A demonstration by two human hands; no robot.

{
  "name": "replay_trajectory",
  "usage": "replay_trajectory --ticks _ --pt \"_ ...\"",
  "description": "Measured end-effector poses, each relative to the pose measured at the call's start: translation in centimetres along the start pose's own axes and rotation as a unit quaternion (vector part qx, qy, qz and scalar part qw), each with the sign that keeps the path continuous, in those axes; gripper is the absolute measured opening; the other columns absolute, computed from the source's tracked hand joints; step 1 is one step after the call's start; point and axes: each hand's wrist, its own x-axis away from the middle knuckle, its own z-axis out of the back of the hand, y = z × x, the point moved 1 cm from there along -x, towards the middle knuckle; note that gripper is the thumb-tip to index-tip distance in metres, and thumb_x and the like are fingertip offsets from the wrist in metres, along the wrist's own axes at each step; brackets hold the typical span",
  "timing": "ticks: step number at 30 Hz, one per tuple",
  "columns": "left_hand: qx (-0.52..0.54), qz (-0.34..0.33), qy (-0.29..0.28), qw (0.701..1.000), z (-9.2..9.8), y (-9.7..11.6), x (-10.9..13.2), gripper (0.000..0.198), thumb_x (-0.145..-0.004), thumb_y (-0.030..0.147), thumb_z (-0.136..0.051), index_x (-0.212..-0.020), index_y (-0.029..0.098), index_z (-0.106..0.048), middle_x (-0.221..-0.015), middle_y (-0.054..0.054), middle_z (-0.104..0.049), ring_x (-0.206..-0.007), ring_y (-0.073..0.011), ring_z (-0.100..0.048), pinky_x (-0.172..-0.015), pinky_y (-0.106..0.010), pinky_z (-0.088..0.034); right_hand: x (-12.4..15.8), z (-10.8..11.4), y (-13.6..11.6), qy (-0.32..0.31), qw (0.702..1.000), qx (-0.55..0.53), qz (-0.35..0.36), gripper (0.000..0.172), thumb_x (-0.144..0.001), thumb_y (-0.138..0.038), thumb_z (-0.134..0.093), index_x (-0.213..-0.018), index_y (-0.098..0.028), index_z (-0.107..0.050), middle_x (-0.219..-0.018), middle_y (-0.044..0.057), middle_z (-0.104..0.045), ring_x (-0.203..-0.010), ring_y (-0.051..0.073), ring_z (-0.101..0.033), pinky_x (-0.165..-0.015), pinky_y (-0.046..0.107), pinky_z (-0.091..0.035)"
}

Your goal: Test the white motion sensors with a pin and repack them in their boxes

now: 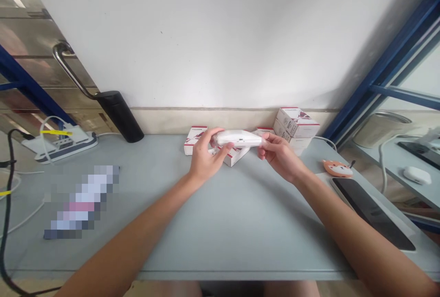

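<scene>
Above the far half of the desk, a white elongated device (237, 138) is held up level between both hands. It has a rounded left end and a small dark switch-like mark on its front side; clear plastic seems to wrap it. My left hand (208, 152) is closed round the left end, thumb underneath in front. At the other end, the fingers of my right hand (275, 150) pinch the tip or its wrapping. Just below and behind the device lies a white and red printed box (235, 156), partly hidden. Another such box (195, 139) is beside my left hand.
Stacked white boxes (298, 127) stand by the wall on the right. Nearby are an orange animal-faced item (337, 168) and a dark-screened tablet or phone (373, 212). On the left are a black tumbler (120, 116), a power strip (68, 148) with cables, and a pixelated object (82, 200).
</scene>
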Motion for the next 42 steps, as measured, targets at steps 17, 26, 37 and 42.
replay_trajectory --ticks 17,26,37,42 --pt "0.455 0.440 -0.277 0.723 0.2 0.6 -1.0 0.049 -0.094 0.054 -0.067 -0.135 0.028 -0.069 -0.056 0.002 -0.055 -0.040 -0.0104 -0.039 -0.042 -0.025 -0.029 -0.3 0.6 0.2 0.028 0.990 0.120 0.067 0.030 -0.089 -0.048 -0.077 -0.087 -0.024 -0.060 -0.070 -0.004 -0.052 -0.066 0.014 -0.047 -0.066 0.030 -0.037" --pt "0.368 0.291 -0.260 0.844 0.1 2.3 -0.8 0.030 -0.091 0.045 -0.078 -0.111 0.025 -0.069 -0.083 -0.001 -0.069 -0.061 -0.0117 -0.054 -0.063 -0.028 -0.042 -0.7 0.3 1.1 0.075 0.997 -0.015 0.001 0.020 -0.078 -0.034 -0.081 -0.084 -0.022 -0.066 -0.077 -0.001 -0.053 -0.070 0.014 -0.049 -0.067 0.030 -0.048" --pt "0.360 0.408 -0.145 0.826 -0.6 -0.9 -1.2 0.050 -0.089 0.071 -0.066 -0.086 0.021 -0.059 -0.057 0.008 -0.040 -0.044 -0.0065 -0.031 -0.042 -0.020 -0.026 0.5 -1.7 1.0 0.044 0.932 0.277 0.228 0.036 -0.083 -0.058 -0.082 -0.088 -0.026 -0.066 -0.102 0.005 -0.057 -0.096 0.022 -0.058 -0.081 0.036 -0.054" --pt "0.288 0.378 -0.169 0.863 -0.5 -1.0 -0.9 0.048 -0.086 0.068 -0.072 -0.087 0.020 -0.066 -0.070 0.002 -0.057 -0.056 -0.0103 -0.047 -0.048 -0.022 -0.034 1.2 -2.4 2.9 -0.055 0.841 0.474 0.256 0.101 -0.070 -0.050 -0.095 -0.155 -0.040 -0.040 -0.155 0.014 -0.036 -0.139 0.037 -0.050 -0.106 0.054 -0.055"
